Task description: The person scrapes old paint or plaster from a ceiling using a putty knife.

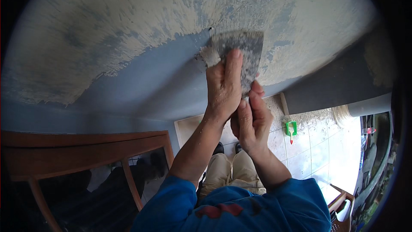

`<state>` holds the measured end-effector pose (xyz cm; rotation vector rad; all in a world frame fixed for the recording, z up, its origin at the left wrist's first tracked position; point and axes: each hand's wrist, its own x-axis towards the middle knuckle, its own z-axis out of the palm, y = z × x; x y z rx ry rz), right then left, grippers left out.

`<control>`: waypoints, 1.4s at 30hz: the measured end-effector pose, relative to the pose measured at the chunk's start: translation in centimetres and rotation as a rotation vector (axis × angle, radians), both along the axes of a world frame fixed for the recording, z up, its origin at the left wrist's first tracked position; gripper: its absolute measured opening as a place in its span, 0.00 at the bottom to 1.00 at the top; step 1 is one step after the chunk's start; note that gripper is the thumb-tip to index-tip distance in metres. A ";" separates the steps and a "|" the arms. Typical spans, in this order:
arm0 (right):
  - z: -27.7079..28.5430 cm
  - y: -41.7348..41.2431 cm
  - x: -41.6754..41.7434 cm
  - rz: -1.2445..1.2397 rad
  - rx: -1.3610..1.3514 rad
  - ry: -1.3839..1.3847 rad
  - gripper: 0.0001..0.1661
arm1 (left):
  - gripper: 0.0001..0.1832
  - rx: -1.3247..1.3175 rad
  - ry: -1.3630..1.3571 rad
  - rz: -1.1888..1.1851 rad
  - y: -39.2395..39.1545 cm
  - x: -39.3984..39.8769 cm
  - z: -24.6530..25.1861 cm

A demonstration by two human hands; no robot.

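A broad putty knife (251, 43), its metal blade smeared with whitish compound, is held up at the blue-grey wall (167, 54). My left hand (225, 83) grips the blade, thumb laid flat along its face; its other fingers are mostly hidden. Lower down, my right hand (256, 116) pinches the tool's narrow end between thumb and fingers, and the handle is largely covered. Beside my left hand sits a whitish, compound-covered piece (210, 56); I cannot tell what it is. Streaky off-white compound (138, 16) covers the upper wall, with blue-grey patches showing through.
A wood-framed glass cabinet or door (96, 158) stands at left. On the tiled floor (299, 161), a green tray (291, 125) holds a paintbrush (291, 137) with a red handle tip. Part of a wooden piece of furniture (342, 199) shows at lower right.
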<state>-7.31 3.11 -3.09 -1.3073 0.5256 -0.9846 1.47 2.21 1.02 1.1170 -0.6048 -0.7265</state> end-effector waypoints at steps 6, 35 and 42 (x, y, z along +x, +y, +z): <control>1.8 -0.7 1.2 -0.031 -0.052 -0.046 0.11 | 0.27 -0.057 -0.081 -0.006 -0.8 0.9 2.1; -4.0 1.1 0.3 0.020 0.098 -0.045 0.08 | 0.20 0.006 0.189 -0.061 1.9 0.3 -5.9; -2.8 1.4 1.1 -0.062 -0.068 -0.042 0.07 | 0.23 0.021 0.080 -0.053 1.7 1.0 -4.0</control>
